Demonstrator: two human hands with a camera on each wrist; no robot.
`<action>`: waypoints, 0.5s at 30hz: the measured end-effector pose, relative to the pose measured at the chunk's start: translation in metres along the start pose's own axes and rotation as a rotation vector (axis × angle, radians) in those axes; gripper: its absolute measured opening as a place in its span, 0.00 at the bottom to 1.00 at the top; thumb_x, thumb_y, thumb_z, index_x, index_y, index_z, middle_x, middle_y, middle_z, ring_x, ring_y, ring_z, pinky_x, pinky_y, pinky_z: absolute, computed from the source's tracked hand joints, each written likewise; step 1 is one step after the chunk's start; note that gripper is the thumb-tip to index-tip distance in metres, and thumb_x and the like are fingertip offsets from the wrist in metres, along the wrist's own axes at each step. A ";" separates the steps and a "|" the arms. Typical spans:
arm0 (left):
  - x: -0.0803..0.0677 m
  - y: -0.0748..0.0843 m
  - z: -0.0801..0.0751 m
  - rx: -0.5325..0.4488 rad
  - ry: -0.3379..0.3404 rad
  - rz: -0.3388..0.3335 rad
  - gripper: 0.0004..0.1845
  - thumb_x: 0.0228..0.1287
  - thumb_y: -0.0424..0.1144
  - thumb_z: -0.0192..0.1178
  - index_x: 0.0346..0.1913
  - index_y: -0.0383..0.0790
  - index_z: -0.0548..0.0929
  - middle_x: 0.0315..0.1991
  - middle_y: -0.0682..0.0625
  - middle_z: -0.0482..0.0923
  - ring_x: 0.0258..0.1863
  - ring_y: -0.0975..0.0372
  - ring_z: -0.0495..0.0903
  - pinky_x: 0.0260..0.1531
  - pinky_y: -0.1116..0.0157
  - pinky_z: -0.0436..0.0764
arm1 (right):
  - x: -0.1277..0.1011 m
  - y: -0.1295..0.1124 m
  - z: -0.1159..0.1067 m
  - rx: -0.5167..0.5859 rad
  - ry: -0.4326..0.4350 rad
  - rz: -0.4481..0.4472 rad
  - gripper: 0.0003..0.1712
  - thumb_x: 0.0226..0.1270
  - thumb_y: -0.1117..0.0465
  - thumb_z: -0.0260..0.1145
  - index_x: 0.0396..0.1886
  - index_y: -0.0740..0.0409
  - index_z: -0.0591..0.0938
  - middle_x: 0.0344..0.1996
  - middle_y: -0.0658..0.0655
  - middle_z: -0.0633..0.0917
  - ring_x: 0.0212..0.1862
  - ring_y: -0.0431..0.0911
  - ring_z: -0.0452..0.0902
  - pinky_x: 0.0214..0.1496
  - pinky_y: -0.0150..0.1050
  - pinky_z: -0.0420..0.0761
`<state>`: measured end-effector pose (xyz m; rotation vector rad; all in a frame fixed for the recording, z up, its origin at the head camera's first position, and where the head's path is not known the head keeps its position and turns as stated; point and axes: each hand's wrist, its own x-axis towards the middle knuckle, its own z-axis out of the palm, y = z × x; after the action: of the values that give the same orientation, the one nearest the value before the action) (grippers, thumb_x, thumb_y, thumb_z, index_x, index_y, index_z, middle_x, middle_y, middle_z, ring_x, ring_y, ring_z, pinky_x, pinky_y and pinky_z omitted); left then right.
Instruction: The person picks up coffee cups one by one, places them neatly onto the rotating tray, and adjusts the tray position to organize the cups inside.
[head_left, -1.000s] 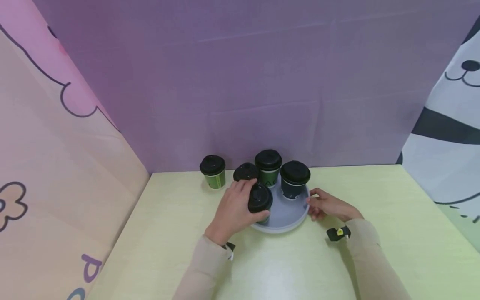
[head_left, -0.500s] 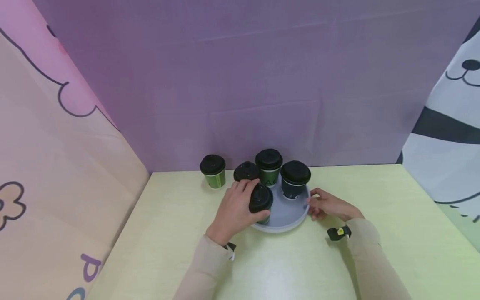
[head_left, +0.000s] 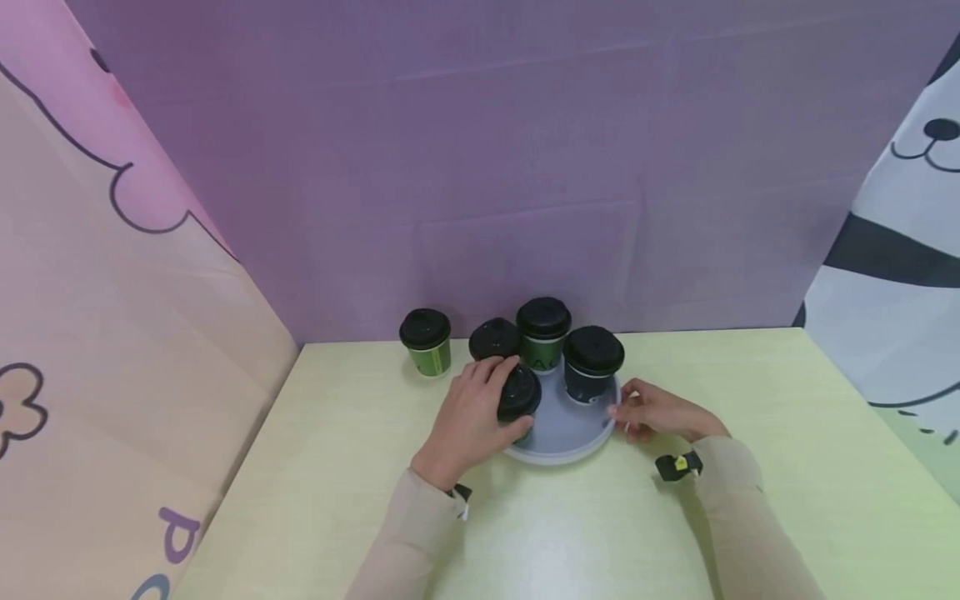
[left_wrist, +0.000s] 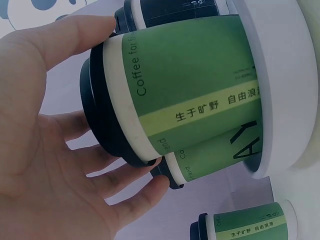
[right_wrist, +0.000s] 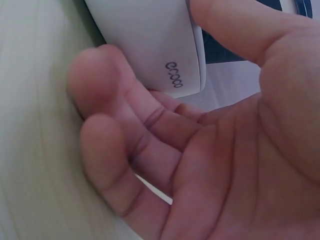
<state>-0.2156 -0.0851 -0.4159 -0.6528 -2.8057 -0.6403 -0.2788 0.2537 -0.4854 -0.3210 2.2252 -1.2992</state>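
Green cup (head_left: 519,398) clasped in left hand (head_left: 467,422) grip; right hand (head_left: 660,414) pinches tray (head_left: 564,433) rim.

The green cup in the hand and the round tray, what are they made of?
The green cup looks like paper: a matte printed sleeve with a seam-like band. Its black lid seems to be plastic, smooth and slightly shiny. The left hand holds it. The round tray, steadied by the right hand, looks like smooth pale plastic, though coated metal is possible.
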 end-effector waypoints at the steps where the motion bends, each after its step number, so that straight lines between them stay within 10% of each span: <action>1: 0.000 0.000 0.000 -0.005 -0.001 -0.001 0.44 0.62 0.57 0.70 0.77 0.47 0.66 0.72 0.44 0.69 0.70 0.50 0.70 0.69 0.50 0.72 | 0.000 -0.001 0.000 -0.002 -0.001 0.000 0.30 0.75 0.51 0.65 0.58 0.69 0.64 0.38 0.58 0.85 0.34 0.46 0.81 0.37 0.38 0.82; 15: 0.000 -0.008 -0.003 -0.065 0.102 -0.005 0.38 0.64 0.62 0.67 0.72 0.46 0.74 0.68 0.46 0.74 0.68 0.52 0.72 0.68 0.50 0.73 | -0.002 0.002 -0.001 0.000 0.001 -0.008 0.31 0.78 0.49 0.61 0.63 0.68 0.62 0.39 0.58 0.84 0.35 0.47 0.81 0.38 0.39 0.82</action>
<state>-0.2186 -0.0929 -0.4157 -0.6071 -2.7037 -0.7473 -0.2781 0.2566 -0.4865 -0.3293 2.2274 -1.3034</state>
